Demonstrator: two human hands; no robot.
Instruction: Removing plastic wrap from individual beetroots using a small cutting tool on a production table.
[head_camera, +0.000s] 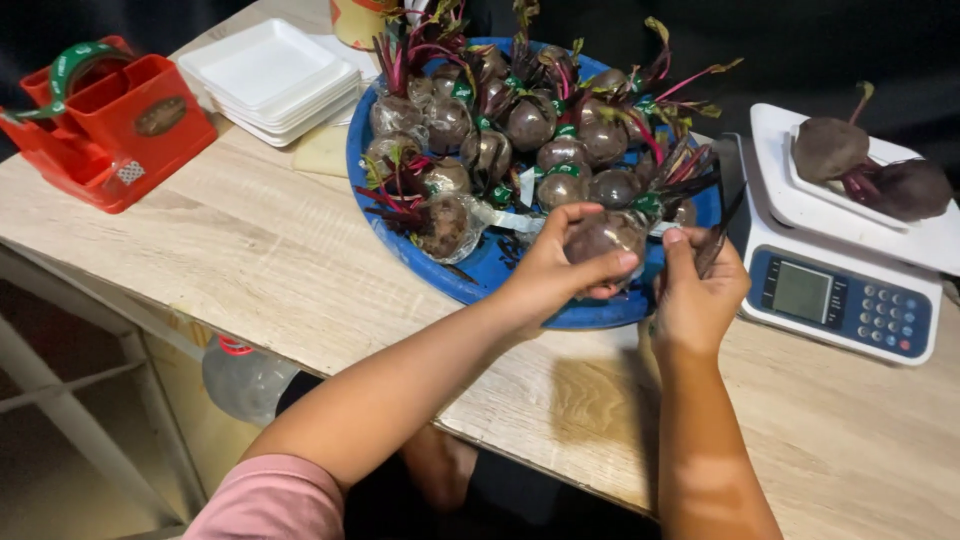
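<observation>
From the head view, the left hand (553, 262) grips a wrapped beetroot (603, 236) at the near edge of the blue tray (470, 272) on the counter (260, 270). The right hand (700, 290) is clenched around dark stems (722, 225). 2 beetroots (870, 165) lie on the scale (850, 290).

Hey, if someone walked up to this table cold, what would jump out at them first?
Probably the blue round tray at the table's middle, heaped with plastic-wrapped beetroots and their red stems. At its near edge the left hand grips one wrapped beetroot, while the right hand pinches dark stems beside it. To the right, a white digital scale carries two unwrapped beetroots on a white tray.
</observation>
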